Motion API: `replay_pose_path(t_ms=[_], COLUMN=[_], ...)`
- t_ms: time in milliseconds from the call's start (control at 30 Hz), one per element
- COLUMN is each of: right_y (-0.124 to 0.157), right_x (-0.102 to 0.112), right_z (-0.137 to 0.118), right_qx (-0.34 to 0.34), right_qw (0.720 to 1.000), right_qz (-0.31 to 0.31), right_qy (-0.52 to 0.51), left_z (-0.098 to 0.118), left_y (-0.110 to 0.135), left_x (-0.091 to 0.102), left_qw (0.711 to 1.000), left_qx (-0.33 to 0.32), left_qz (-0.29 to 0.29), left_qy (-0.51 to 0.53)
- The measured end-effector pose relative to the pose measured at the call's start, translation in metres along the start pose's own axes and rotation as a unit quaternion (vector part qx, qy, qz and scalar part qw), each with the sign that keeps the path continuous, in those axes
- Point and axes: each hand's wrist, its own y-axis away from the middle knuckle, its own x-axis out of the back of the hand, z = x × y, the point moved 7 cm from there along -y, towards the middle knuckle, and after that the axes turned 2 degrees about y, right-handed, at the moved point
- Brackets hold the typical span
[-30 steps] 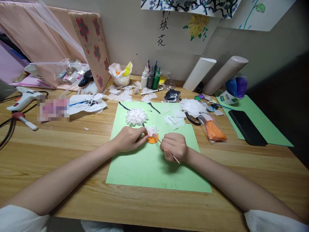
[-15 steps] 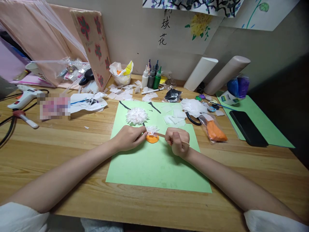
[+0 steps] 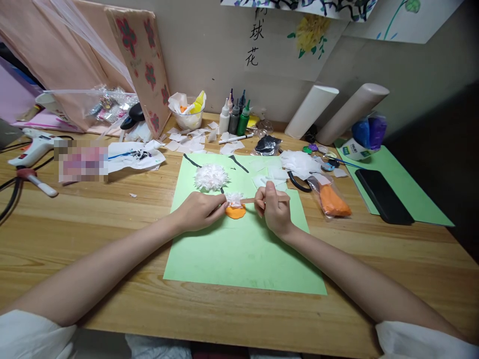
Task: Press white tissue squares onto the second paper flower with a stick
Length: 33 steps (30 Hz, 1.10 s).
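A wooden table stands against a pale wall, with a green sheet laid at its near middle. Over the sheet, the left hand has thumb and forefinger drawn close at the left edge of a small white tuft; whether they pinch it or merely steady it, I cannot tell. The tuft sits on the far part of an orange disc, around the middle of the sheet. The right hand is closed around a thin stick, thumb up, its tip at the tuft's right side. The step in hand looks to be poking white paper into the disc; the next move seems to call for light pressure from the stick while the left fingers brace the disc, so that the paper does not lift away with the tip. Just beyond, to the left, lies a fuller white pompom, with loose white squares to the right. Farther right is a bag of orange clay, near a black phone. Paper scraps lie farther back, before paint bottles and a cup by the wall.
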Motion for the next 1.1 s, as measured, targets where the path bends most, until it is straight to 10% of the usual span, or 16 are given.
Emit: replay_pose_path(t_ms=[333, 533, 767, 1100], right_y=[0.015, 0.011, 0.0, 0.012], right_x=[-0.006, -0.008, -0.002, -0.005], right_z=[-0.038, -0.035, -0.014, -0.035], right_qx=[0.277, 0.257, 0.06, 0.262], right_qw=[0.955, 0.957, 0.996, 0.959], right_qz=[-0.046, -0.04, -0.002, -0.037], right_qy=[0.1, 0.126, 0.069, 0.104], left_z=[-0.001, 0.0, 0.002, 0.001], left_y=[0.001, 0.0, -0.001, 0.0], left_x=[-0.001, -0.001, 0.001, 0.0], left_qw=[1.0, 1.0, 1.0, 1.0], left_qx=[-0.001, -0.001, -0.007, 0.001], left_qz=[-0.001, 0.0, 0.005, -0.002], left_qy=[0.003, 0.004, 0.005, 0.005])
